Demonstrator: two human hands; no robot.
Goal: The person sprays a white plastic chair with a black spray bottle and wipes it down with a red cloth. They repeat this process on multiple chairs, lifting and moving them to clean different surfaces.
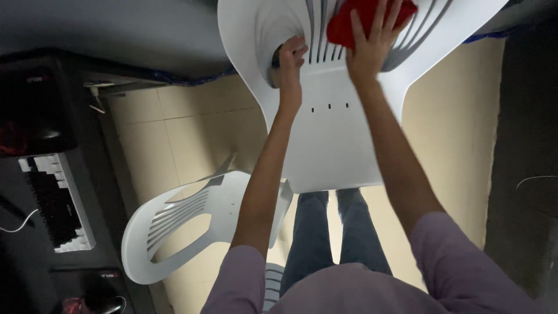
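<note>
- Foreground: person's lilac sleeves and blue jeans (325, 244), seen from above; both arms stretched fwd and up.
- Second white plastic chair (174, 229), slatted back, lies tipped on its side on the tiled floor (174, 139), left of the legs, just beside the left forearm.
- Left edge: dark bench (99, 192) carrying a keyboard (55, 200) w/ light frame and dark keys; a mouse (110, 303) near the bottom corner. Dim there, detail uncertain.
- White plastic chair (331, 134), held up ahead of the person; seat faces the camera, w/ three small slots mid-seat, back slats at the top of the view.
- Left hand (289, 61): closed round the chair's edge where seat meets back, left side; fingers curled tight, thumb side toward camera.
- Right hand (375, 40): flat, fingers spread, pressed onto a red cloth (349, 23) against the back slats, right of the left hand. Not gripping; palm pins the cloth.
- Cloth is bunched, partly hidden under the fingers and cut off by the top edge.
- Far: grey wall top left; dark surface down the right side.
</note>
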